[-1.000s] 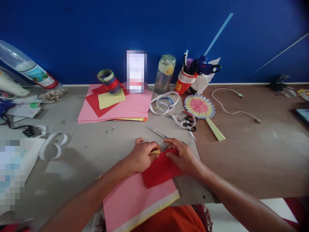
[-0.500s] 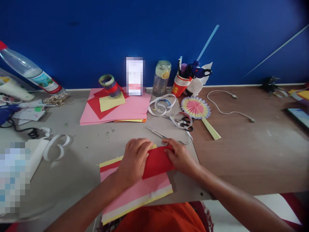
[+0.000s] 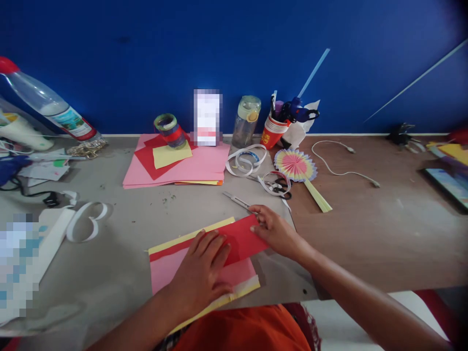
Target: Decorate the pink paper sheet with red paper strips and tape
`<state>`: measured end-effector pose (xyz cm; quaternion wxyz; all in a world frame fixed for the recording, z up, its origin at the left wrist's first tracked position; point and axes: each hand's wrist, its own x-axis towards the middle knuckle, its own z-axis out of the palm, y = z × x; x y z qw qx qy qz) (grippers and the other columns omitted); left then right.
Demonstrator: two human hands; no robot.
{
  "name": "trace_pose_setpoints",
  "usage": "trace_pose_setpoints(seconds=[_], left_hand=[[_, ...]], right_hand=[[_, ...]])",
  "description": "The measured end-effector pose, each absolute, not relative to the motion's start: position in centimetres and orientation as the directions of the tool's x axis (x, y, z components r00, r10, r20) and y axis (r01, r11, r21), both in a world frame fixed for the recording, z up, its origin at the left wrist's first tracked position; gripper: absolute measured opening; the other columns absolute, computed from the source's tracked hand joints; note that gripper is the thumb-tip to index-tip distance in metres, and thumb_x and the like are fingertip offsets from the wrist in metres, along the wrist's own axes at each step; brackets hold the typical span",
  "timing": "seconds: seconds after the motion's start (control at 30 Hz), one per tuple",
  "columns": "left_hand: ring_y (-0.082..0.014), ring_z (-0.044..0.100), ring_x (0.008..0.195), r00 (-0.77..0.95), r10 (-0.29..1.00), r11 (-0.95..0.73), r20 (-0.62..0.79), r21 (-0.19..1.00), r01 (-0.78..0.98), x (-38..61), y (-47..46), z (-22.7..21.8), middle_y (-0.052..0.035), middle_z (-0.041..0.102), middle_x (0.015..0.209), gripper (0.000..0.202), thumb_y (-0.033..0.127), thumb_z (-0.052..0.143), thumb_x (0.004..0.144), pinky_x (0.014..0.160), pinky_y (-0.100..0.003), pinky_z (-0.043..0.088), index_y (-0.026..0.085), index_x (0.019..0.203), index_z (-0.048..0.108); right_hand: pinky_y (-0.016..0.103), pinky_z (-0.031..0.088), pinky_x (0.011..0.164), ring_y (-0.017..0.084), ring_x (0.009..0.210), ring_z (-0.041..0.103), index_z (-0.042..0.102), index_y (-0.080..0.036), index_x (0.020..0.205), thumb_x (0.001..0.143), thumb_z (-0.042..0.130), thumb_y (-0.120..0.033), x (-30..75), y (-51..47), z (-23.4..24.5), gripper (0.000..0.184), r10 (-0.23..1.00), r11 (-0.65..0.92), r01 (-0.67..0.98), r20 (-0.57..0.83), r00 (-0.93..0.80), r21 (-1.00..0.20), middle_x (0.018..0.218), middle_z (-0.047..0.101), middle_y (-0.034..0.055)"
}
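A red paper strip (image 3: pixel 239 239) lies slanted over a layered sheet of pink paper (image 3: pixel 168 275) with red, white and yellow bands along its edges. My left hand (image 3: pixel 206 268) rests on the papers with its fingers spread, the fingertips on the red strip. The right end of the strip is pinched between the thumb and fingers of my right hand (image 3: pixel 270 228). Just beyond that hand, a craft knife (image 3: pixel 236 199) lies on the table, its far end hidden by my fingers.
Behind are pink sheets (image 3: pixel 204 165), a tape-wrapped jar (image 3: pixel 171 131), a phone (image 3: pixel 207 117), a bottle (image 3: pixel 247 122) and a red paper cup (image 3: pixel 273 131) of tools. Scissors (image 3: pixel 283 185), tape rolls and a pleated paper fan (image 3: pixel 295 165) lie right of centre. A white cable (image 3: pixel 340 170) is farther right.
My left hand has come down and toward me and its fingers have spread flat. More of the red strip shows. My right hand keeps its hold on the strip's right end.
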<state>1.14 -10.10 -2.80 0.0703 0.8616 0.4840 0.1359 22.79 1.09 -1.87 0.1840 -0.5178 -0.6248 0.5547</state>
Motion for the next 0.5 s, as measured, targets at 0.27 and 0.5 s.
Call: trace_pose_setpoints(seconds=[0.27,0.5], left_hand=[[-0.0227,0.063,0.098,0.346,0.888,-0.443,0.303,0.360,0.821,1.5,-9.2,-2.9,-0.0118,0.068,0.104,0.025,0.018,0.043,0.091,0.090,-0.039,0.051,0.013,0.104,0.064],[-0.0152,0.062,0.073,0.162,0.983,-0.078,-0.082,0.612,0.787,0.3,-5.7,-0.5,-0.0018,0.069,0.081,0.021,0.022,0.045,0.089,0.067,-0.027,0.046,0.020,0.083,0.065]], right_hand=[[0.023,0.042,0.039,0.013,0.041,0.054,0.045,-0.019,0.110,0.080,0.052,-0.035,22.4,1.5,-0.7,0.034,0.740,-0.424,0.310,-0.523,-0.423,-0.851,0.055,0.055,-0.0070],[0.030,0.047,0.070,0.019,0.078,0.060,0.060,-0.015,0.100,0.085,0.049,-0.027,24.7,2.8,-1.3,0.023,0.929,0.248,0.635,-0.006,-0.369,-0.731,0.090,0.064,0.0084]])
